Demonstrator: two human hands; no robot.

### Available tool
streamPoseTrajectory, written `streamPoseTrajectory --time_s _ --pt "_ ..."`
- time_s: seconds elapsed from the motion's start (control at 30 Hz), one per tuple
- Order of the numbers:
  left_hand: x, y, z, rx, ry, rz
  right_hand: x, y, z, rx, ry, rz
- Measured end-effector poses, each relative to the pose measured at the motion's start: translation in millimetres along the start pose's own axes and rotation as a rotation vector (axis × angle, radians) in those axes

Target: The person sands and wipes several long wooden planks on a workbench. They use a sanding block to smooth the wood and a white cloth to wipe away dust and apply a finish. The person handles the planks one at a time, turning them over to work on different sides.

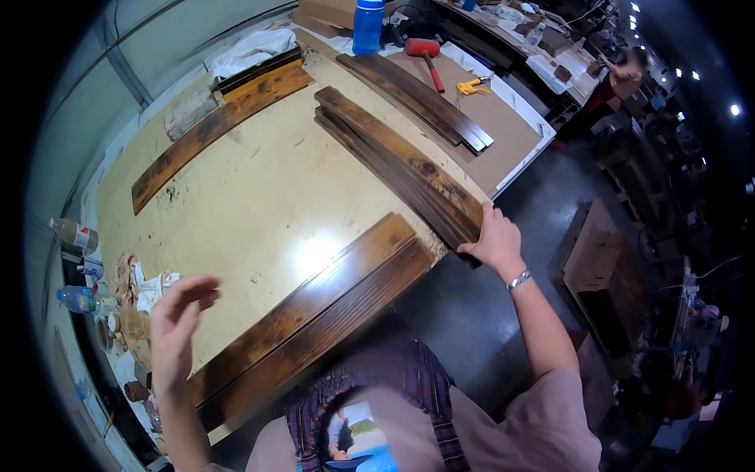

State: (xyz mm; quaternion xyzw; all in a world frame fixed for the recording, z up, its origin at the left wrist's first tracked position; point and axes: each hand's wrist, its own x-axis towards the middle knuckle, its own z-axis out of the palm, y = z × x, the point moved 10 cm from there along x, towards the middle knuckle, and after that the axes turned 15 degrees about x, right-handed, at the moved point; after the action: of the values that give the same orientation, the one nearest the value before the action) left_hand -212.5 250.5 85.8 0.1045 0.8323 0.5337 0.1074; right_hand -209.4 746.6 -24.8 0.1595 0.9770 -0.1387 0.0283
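Observation:
My right hand (497, 241) grips the near right end of a stack of dark brown stained planks (401, 161), its thumb and fingers on either side of the end. This stack runs from the back middle of the table to its right edge. My left hand (182, 315) is raised over the table's left front, holding nothing, thumb apart from its bent fingers. Between my hands, two glossy brown planks (314, 315) lie side by side along the front edge. A single stained plank (220, 134) lies farther back on the left.
Behind the stack are more dark planks (417, 102), a red mallet (425, 53), a yellow-handled tool (473, 86) and a blue bottle (367, 27). Plastic bottles (75, 299) and rags crowd the left edge. A person (621, 82) stands at another bench. A large cardboard-brown box (590, 252) stands right.

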Motion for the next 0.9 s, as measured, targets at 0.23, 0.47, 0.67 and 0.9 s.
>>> streamPoseTrajectory --time_s 0.23,0.47,0.67,0.9 --pt "162 67 164 0.680 -0.305 0.326 -1 -12 11 0.197 -0.059 -0.065" --pt "299 65 288 1.479 -0.225 0.916 5 -1 18 0.259 -0.131 -0.057" --pt "335 27 308 1.314 -0.453 0.909 10 -1 23 0.269 -0.134 -0.076" --pt "328 29 297 1.308 -0.419 0.948 26 10 4 0.224 -0.025 -0.193"
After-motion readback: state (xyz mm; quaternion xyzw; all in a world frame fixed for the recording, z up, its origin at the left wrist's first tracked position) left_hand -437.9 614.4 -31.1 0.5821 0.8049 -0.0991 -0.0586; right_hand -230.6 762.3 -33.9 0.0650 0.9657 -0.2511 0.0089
